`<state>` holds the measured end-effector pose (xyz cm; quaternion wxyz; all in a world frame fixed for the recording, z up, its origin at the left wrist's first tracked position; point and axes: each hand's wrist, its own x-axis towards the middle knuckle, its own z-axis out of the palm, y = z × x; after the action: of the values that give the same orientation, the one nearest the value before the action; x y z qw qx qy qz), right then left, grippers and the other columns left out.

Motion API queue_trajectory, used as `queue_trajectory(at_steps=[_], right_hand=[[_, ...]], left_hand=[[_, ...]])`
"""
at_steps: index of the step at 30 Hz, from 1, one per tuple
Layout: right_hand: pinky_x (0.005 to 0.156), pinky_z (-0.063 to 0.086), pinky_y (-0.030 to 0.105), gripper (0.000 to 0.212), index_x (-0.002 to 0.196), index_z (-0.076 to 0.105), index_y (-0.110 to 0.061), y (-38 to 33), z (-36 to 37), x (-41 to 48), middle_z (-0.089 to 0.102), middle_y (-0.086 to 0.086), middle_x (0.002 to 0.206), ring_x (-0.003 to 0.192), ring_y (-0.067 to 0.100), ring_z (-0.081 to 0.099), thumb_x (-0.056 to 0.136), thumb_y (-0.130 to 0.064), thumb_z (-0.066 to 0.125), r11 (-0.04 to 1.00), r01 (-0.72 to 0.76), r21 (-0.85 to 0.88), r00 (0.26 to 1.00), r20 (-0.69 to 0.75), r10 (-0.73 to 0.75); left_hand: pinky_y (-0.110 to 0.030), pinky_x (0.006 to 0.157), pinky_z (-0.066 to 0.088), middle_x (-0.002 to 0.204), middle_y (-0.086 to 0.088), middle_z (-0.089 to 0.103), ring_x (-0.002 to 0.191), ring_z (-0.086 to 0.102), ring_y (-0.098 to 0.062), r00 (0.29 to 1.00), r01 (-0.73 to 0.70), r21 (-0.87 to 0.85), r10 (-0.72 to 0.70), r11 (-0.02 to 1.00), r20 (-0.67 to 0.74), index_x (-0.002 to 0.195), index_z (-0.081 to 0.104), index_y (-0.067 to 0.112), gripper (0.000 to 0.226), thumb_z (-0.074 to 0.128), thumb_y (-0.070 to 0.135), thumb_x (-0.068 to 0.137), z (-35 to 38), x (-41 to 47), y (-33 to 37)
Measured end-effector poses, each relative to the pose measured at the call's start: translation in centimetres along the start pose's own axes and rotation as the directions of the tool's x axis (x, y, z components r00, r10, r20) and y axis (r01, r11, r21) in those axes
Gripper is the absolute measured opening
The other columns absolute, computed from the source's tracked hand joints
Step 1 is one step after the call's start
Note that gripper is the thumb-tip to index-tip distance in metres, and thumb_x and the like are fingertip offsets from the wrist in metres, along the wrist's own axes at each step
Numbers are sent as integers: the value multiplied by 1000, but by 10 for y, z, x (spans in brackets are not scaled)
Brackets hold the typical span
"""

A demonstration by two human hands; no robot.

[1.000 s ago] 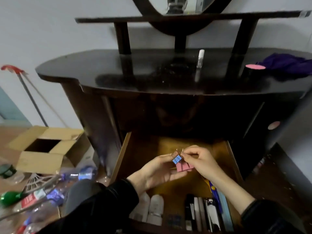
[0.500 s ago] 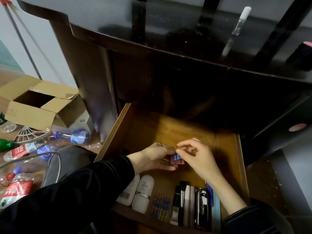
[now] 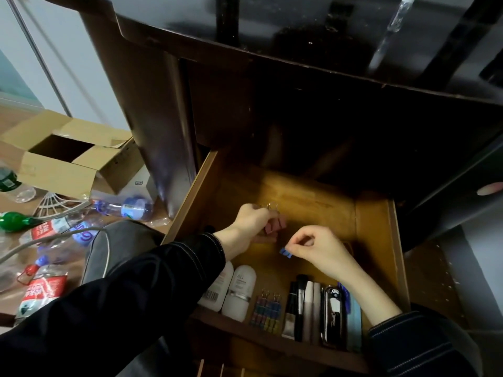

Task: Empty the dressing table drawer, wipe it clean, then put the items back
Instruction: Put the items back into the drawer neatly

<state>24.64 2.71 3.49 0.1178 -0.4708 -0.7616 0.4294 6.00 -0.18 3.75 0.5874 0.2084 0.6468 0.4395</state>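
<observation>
Both forearms reach into the open drawer (image 3: 398, 240). The right hand (image 3: 318, 248) curls palm-down, pinching a small blue clip (image 3: 285, 252) between thumb and forefinger. Slightly farther in, the left hand (image 3: 250, 223) grips pink clips (image 3: 275, 227) (wire handles pointing away).

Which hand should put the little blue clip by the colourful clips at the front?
Probably the right hand: it pinches the blue clip, just behind the colourful clips. The left hand is farther back, holding pink clips.

Open wooden drawer (image 3: 313, 194), white bottles (image 3: 239, 292) front-left
</observation>
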Motion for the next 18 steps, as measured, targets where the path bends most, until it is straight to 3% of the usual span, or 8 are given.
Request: queue_trajectory(at_steps=[3, 6, 10, 18], right_hand=[[59, 45, 18, 10, 73, 76, -28, -1, 18, -2, 72, -18, 72, 63, -2, 63, 82, -25, 80, 997, 3, -72, 994, 114, 5], [76, 57, 35, 5, 74, 78, -24, 0, 29, -4, 73, -18, 78, 76, 1, 67, 79, -25, 80, 990, -4, -140, 979, 201, 32], [84, 58, 43, 5, 76, 79, -20, 1, 32, -8, 73, -13, 82, 83, 5, 67, 78, -25, 78, 980, -20, -199, 962, 264, 73], [83, 57, 44, 9, 81, 80, -16, 0, 37, -8, 74, -5, 85, 85, 14, 69, 78, -24, 78, 958, 3, -287, 936, 337, 98]], left_hand=[[-40, 65, 63, 91, -21, 65, 74, 68, -31, 1000, 19, -48, -19, 999, -9, 103, 60, 1, 20, 67, 16, 91, 0, -2, 2], [-38, 60, 62, 94, -22, 67, 71, 68, -30, 999, 44, -69, -45, 997, -21, 119, 52, 0, 32, 63, 16, 94, -1, -2, 3], [-38, 60, 62, 102, -25, 67, 78, 69, -34, 998, 61, -72, -61, 996, -5, 120, 49, 3, 33, 63, 17, 94, -1, -3, 3], [-38, 64, 62, 98, -20, 66, 79, 69, -32, 998, 57, -49, -56, 997, 15, 122, 48, 4, 35, 63, 18, 94, 0, -2, 2]])
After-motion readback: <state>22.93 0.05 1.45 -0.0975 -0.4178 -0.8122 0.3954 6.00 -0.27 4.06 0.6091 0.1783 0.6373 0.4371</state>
